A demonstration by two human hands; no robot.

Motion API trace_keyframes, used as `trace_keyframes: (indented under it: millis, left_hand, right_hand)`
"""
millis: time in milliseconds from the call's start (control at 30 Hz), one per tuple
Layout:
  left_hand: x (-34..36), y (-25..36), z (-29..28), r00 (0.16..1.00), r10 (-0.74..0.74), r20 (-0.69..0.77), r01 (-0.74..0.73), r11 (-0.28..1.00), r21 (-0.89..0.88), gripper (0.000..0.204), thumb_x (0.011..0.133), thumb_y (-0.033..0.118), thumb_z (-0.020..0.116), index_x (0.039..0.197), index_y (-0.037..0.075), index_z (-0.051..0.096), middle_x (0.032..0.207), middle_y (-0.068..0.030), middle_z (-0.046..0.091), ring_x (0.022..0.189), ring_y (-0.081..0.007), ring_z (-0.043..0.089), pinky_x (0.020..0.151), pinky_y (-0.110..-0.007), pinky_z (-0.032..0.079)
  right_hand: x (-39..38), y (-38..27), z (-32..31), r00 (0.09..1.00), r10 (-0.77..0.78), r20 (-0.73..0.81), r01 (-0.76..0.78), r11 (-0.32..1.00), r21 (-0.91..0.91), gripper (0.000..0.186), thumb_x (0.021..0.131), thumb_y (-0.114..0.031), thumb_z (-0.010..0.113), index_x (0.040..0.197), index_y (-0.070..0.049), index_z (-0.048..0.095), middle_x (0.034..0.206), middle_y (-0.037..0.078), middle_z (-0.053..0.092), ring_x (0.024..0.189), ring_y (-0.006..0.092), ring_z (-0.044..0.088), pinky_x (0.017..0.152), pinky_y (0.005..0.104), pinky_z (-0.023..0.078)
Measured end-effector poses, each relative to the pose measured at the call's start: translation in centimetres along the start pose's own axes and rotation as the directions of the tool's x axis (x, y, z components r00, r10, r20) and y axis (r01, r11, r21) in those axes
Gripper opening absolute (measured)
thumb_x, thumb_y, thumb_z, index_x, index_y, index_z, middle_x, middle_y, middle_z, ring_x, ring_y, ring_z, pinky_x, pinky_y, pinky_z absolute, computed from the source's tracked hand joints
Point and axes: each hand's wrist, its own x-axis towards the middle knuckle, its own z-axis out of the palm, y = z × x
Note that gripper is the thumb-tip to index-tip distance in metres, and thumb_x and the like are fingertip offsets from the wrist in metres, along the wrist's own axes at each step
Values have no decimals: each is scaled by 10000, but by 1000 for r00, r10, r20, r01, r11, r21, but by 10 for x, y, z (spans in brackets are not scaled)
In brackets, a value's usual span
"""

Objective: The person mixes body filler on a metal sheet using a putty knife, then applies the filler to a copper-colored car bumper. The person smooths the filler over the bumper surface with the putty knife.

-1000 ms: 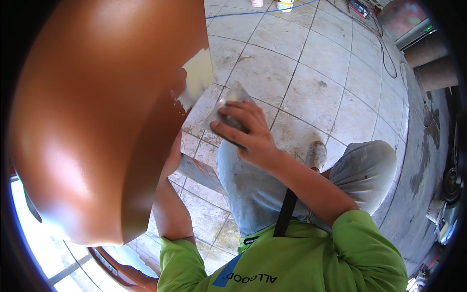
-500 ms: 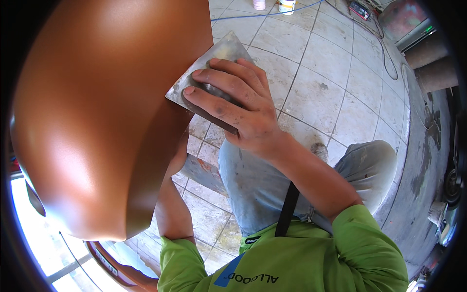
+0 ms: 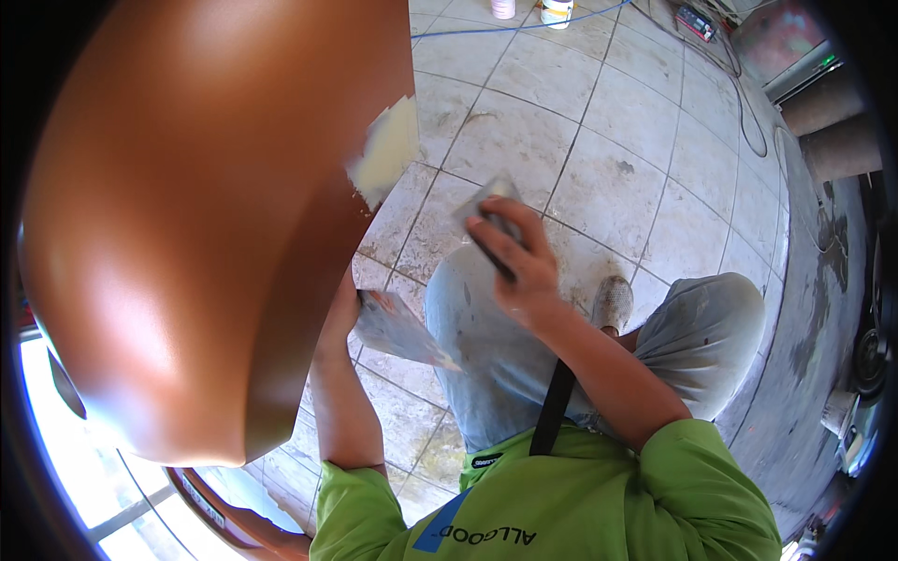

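A large glossy copper-orange curved panel (image 3: pixel 178 234) fills the left side. A cream filler patch (image 3: pixel 386 148) with ragged edges sits on its right edge. My right hand (image 3: pixel 524 262) grips a flat metal spreader (image 3: pixel 482 201) with a dark handle, held off the panel to the right of the patch and slightly blurred. My left hand (image 3: pixel 341 309) is low at the panel's right edge, partly hidden behind it, holding a smeared metal plate (image 3: pixel 398 332) that juts out over my knee.
A pink can (image 3: pixel 503 7) and a white tub (image 3: pixel 556 13) stand on the tiled floor (image 3: pixel 599 131) by a blue hose. A small device (image 3: pixel 696 22) with cables is at the back right. A wheel (image 3: pixel 868 360) and white bucket (image 3: pixel 838 411) are at the far right.
The spreader went up-left over the patch, covering it, and has now pulled away down and to the right, showing the patch again. The plate in my left hand has shifted slightly into fuller view.
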Motion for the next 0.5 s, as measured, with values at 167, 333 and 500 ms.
trace_keyframes:
  millis: [167, 333, 500]
  left_hand:
    - [-72, -85, 51, 556, -560, 614, 774, 80, -628, 587, 1050, 582, 520, 1235, 41, 653, 821, -23, 675, 558, -80, 466, 500, -233, 374]
    - [-107, -55, 65, 413, -458, 788, 718, -368, -590, 474, 1036, 536, 603, 1188, 89, 637, 839, -1, 652, 638, -134, 568, 531, -278, 442]
    - [-97, 29, 67, 705, -484, 519, 583, -23, -812, 324, 1071, 189, 624, 1370, 78, 568, 1257, -74, 678, 1103, -197, 671, 935, -361, 575]
  right_hand:
    - [-11, -27, -66, 901, 425, 86, -432, 861, 268, 671, 870, 166, 492, 1477, -113, 552, 1389, 105, 588, 1289, 231, 576, 1082, 345, 475]
    - [-6, -40, -100, 789, 576, 215, -604, 659, 449, 616, 927, 145, 485, 1515, -39, 467, 1414, 69, 562, 1313, 159, 535, 1091, 313, 426]
    - [-1, -61, -117, 832, 468, 297, -552, 749, 366, 617, 910, 160, 506, 1495, -35, 477, 1420, 128, 559, 1333, 220, 545, 1113, 364, 430]
